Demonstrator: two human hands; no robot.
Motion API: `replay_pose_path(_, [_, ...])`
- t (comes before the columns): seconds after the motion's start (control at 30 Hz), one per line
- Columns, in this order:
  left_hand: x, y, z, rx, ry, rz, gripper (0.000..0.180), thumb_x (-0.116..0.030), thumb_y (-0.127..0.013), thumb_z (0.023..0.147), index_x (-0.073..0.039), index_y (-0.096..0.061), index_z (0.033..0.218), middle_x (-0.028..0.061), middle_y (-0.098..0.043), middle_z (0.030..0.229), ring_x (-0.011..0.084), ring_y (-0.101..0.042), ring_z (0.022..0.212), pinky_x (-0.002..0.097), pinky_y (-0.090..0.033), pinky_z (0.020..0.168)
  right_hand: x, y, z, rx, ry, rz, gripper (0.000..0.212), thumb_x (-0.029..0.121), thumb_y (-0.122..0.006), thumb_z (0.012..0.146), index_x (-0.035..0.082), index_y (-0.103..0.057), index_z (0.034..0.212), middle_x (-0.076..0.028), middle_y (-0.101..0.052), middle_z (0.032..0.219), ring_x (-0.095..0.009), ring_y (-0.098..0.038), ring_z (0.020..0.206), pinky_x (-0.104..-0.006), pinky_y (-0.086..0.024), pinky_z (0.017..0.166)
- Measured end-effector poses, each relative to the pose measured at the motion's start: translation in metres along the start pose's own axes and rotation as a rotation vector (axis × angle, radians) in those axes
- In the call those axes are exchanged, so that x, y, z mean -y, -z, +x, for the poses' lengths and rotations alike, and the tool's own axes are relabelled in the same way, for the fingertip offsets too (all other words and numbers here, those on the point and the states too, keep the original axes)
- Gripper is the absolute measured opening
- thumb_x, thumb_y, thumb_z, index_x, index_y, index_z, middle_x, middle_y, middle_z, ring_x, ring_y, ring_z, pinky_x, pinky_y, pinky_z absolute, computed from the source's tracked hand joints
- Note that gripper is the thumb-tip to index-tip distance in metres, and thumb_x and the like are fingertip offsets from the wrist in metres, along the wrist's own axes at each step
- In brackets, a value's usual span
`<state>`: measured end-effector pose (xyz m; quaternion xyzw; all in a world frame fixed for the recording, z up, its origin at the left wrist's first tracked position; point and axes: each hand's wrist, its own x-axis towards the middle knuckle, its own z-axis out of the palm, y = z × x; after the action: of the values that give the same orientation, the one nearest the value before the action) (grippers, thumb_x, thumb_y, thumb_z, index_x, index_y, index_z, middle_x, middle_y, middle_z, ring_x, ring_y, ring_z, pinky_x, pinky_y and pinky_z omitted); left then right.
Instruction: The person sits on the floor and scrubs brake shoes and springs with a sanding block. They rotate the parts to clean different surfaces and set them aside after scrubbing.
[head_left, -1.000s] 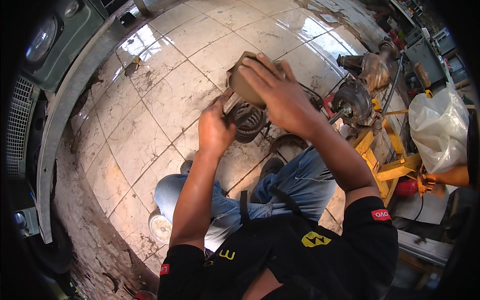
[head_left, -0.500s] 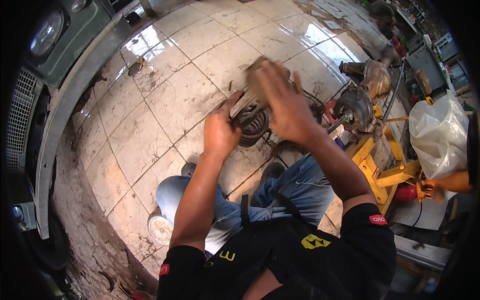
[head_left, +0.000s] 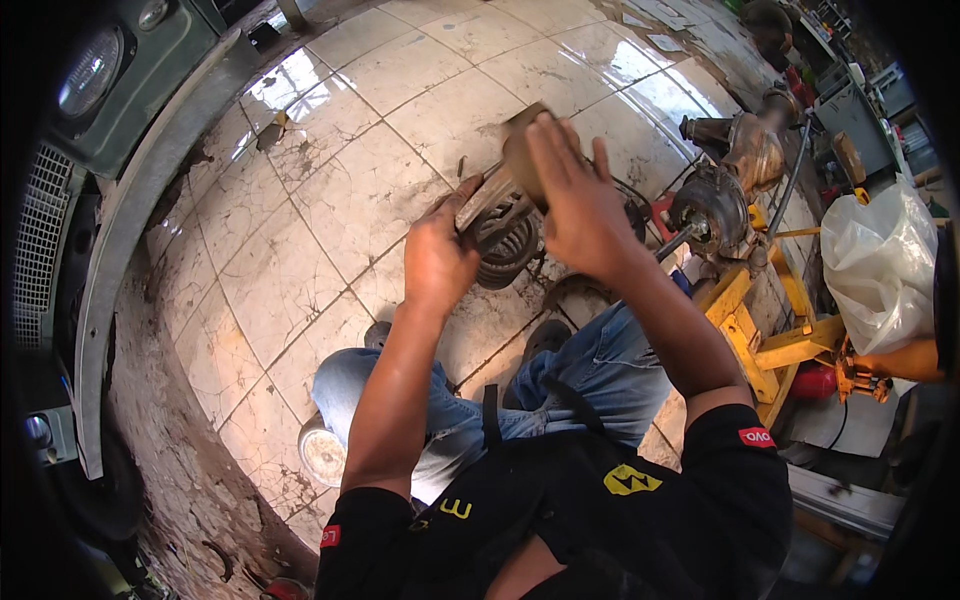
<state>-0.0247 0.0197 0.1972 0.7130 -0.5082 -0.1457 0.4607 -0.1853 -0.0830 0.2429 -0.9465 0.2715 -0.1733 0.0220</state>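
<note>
Tiled floor (head_left: 320, 250), parts crowding the right side.
We note: bumper (head_left: 90, 270); left hand (head_left: 440, 258) closed around metal bar (head_left: 487, 202), over coil spring (head_left: 508, 258); brown piece (head_left: 520, 150) under right hand (head_left: 582, 200), grip undetermined; axle housing (head_left: 752, 155); yellow stand (head_left: 800, 343).

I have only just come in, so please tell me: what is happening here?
A person is working bare-handed above the tiled floor. The left hand grips a long metal part, while the right hand has its fingers over a brown, flat piece at the part's far end. A dark coil spring shows just below the part. To the right are a greasy mechanical assembly and a yellow metal frame.
</note>
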Motion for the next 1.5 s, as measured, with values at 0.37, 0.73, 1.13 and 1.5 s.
replay_pose_path(0.37, [0.001, 0.005, -0.001, 0.062, 0.105, 0.027, 0.07, 0.01, -0.057, 0.067, -0.017, -0.06, 0.132, 0.0262, -0.067, 0.099, 0.0391, -0.066, 0.077, 0.0424, -0.054, 0.073, 0.003, -0.002, -0.007, -0.011, 0.074, 0.074, 0.09, 0.002, -0.061, 0.072, 0.006, -0.021, 0.153, -0.013, -0.021, 0.16, -0.038, -0.015, 0.148, -0.0634, -0.012, 0.115])
replay_pose_path(0.73, [-0.01, 0.004, -0.002, 0.024, 0.021, 0.033, 0.063, 0.009, -0.059, 0.071, -0.011, -0.059, 0.131, 0.0266, -0.066, 0.098, 0.0408, -0.065, 0.078, 0.043, -0.053, 0.073, -0.015, -0.007, -0.003, -0.05, -0.124, 0.049, 0.086, 0.003, -0.057, 0.074, 0.009, -0.024, 0.154, -0.012, -0.024, 0.159, -0.035, -0.016, 0.149, -0.0621, -0.009, 0.116])
replay_pose_path(1.13, [-0.006, 0.003, -0.001, 0.029, 0.01, 0.006, 0.065, 0.01, -0.055, 0.073, -0.015, -0.058, 0.133, 0.0252, -0.066, 0.107, 0.0404, -0.066, 0.087, 0.0441, -0.053, 0.078, -0.016, -0.001, 0.003, -0.049, -0.076, -0.02, 0.088, 0.009, -0.063, 0.078, 0.009, -0.019, 0.154, -0.021, -0.026, 0.156, -0.042, -0.014, 0.147, -0.0606, -0.011, 0.117])
replay_pose_path(1.5, [-0.002, 0.004, -0.001, 0.022, -0.002, 0.025, 0.064, 0.01, -0.056, 0.074, -0.013, -0.058, 0.133, 0.0248, -0.065, 0.109, 0.039, -0.066, 0.086, 0.0431, -0.053, 0.078, -0.014, 0.002, 0.028, -0.072, 0.158, -0.096, 0.06, 0.006, -0.05, 0.088, 0.006, -0.036, 0.146, -0.02, -0.04, 0.148, -0.036, -0.033, 0.141, -0.0486, -0.021, 0.118])
